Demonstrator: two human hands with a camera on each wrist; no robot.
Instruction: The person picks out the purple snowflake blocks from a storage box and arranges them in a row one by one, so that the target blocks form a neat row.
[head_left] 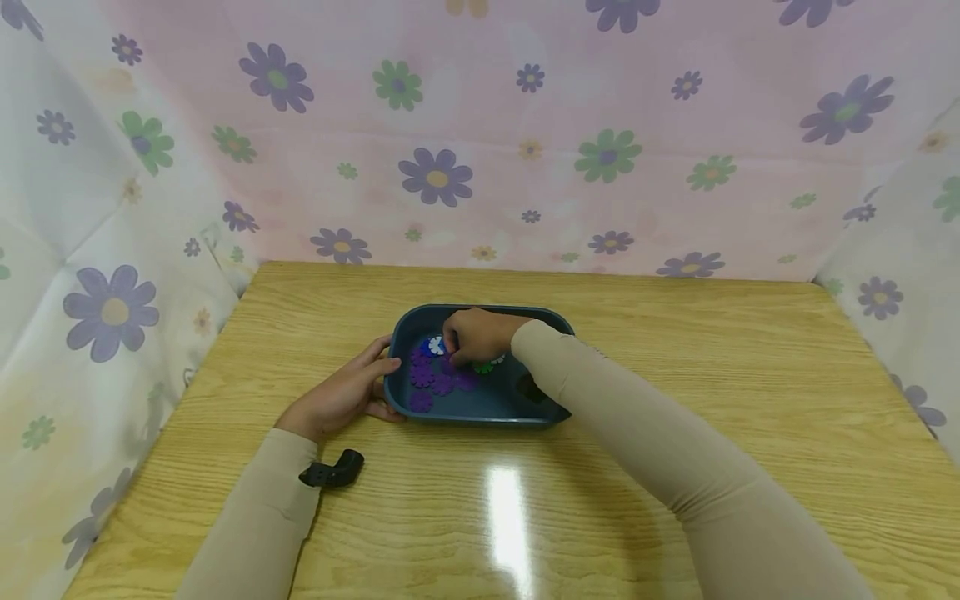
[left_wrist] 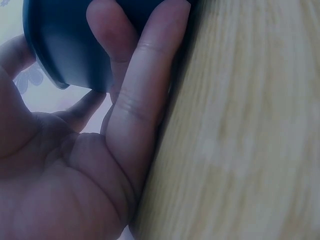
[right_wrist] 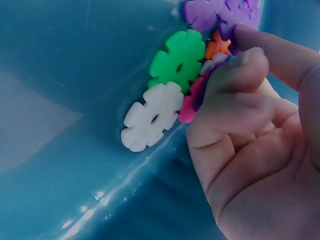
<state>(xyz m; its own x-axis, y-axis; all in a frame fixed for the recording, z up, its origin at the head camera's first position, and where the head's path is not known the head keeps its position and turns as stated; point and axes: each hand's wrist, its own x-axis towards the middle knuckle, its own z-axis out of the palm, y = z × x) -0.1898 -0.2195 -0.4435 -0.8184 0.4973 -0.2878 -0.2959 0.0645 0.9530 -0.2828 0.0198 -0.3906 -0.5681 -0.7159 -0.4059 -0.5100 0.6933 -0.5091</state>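
Observation:
A dark blue plastic tub [head_left: 480, 419] stands on the wooden table, with flower-shaped plastic discs inside. My left hand [head_left: 348, 392] holds its left end, thumb over the rim and the other fingers against the outer wall [left_wrist: 70, 50]. Down in the tub, my right hand [head_left: 480, 335] has thumb and index fingertips at a purple disc [right_wrist: 240, 15], pinching its edge, while the other fingers curl in. Beside those fingers lie a green disc [right_wrist: 177, 62], a white disc [right_wrist: 152, 117], an orange disc [right_wrist: 217, 46] and a pink disc [right_wrist: 187, 106], partly hidden by the hand.
Several purple discs [head_left: 422, 377] lie in the tub's left half, near another white disc [head_left: 437, 346] on a blue one. The wooden table [head_left: 420, 517] extends around the tub. A flower-patterned curtain [head_left: 510, 200] hangs behind it. A black strap [head_left: 333, 471] is on the left wrist.

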